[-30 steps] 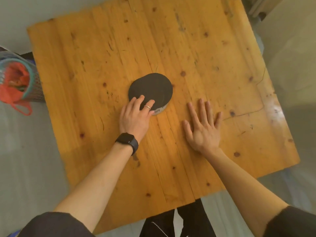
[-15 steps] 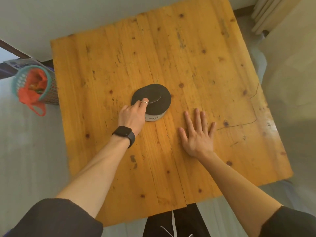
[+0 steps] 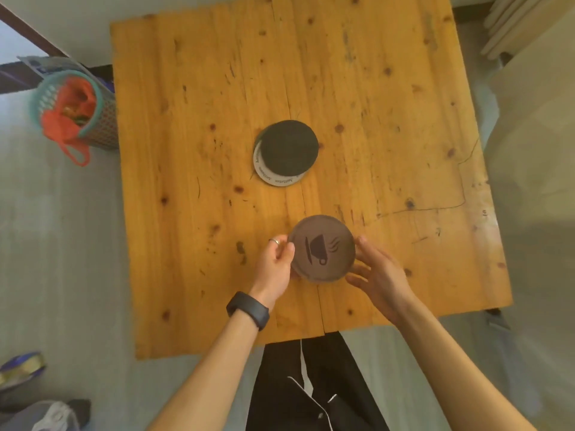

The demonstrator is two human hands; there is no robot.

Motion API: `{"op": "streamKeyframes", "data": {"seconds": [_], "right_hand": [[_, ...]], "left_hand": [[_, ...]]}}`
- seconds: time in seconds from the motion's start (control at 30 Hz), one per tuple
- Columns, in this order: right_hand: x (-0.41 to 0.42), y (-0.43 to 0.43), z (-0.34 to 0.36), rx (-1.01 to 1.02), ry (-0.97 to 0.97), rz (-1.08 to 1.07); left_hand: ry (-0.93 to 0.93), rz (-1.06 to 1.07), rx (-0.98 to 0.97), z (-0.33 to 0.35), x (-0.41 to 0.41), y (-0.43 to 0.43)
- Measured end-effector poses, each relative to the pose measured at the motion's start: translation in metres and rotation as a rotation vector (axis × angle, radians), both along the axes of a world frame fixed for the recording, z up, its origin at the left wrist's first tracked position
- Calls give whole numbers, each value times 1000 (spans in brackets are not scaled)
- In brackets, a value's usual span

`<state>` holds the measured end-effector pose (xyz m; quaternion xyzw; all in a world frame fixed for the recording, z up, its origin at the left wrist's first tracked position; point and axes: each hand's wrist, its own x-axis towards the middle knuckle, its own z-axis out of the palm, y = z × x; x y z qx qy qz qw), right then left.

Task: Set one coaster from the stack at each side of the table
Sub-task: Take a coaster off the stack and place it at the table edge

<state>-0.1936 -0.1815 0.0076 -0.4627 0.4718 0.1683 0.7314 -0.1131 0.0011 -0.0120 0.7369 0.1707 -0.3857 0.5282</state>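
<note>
A stack of round coasters (image 3: 287, 150), black on top with a white printed one at the bottom, sits at the middle of the wooden table (image 3: 193, 126). One brown coaster (image 3: 322, 247) with a steaming-cup drawing is over the table's near side. My left hand (image 3: 275, 265), with a ring and a black watch, pinches its left rim. My right hand (image 3: 378, 275) touches its right rim with spread fingers. I cannot tell whether the coaster rests on the wood or hovers just above it.
A teal mesh basket (image 3: 102, 122) with an orange bag in it stands on the floor off the table's left edge. Pale boards (image 3: 513, 23) lean at the far right. My dark-trousered legs (image 3: 311, 384) are at the near edge.
My left hand lifted one coaster off the stack and brought it toward the near side. My right hand left the tabletop and came to the coaster's right rim. The view shifted back.
</note>
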Motion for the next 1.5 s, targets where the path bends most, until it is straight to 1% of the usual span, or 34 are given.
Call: {"op": "streamKeyframes", "data": {"seconds": [0.1,0.17,0.23,0.33,0.4,0.47,0.5,0.53,0.6,0.67,0.77,0.9,1.03,1.2,1.37,1.5], "right_hand": [[-27,8,-9,29,56,50],[-39,13,-12,-29,70,121],[-48,18,-15,-125,89,218],[-51,14,-20,-215,85,369],[-47,8,-20,-251,62,520],[-42,5,-21,-299,34,665],[-39,5,-20,-332,21,696],[-37,5,-21,-366,9,700],[-33,4,-24,-428,5,642],[-31,4,-27,-522,33,624],[-35,10,-31,-679,75,644],[-43,21,-38,-713,85,588],[-41,21,-38,-719,80,565],[-41,19,-37,-729,59,612],[-48,24,-41,-797,-11,611],[-54,29,-46,-895,-80,621]], "left_hand": [[138,95,2,-9,-34,7],[264,154,-35,-8,-49,8],[323,101,-26,-3,-56,12],[274,-57,40,0,-58,21],[194,-108,53,5,-54,25],[103,-224,85,6,-49,27],[60,-279,117,5,-47,28],[23,-301,156,3,-46,28],[-24,-235,208,-2,-46,29],[-20,-135,201,-6,-50,28],[-14,-66,207,-13,-59,24],[-102,-68,360,-20,-63,22],[-140,-136,444,-18,-61,19],[-136,-220,464,-16,-57,20],[-160,-294,502,-12,-55,20],[-249,-426,576,-9,-57,19]]}}
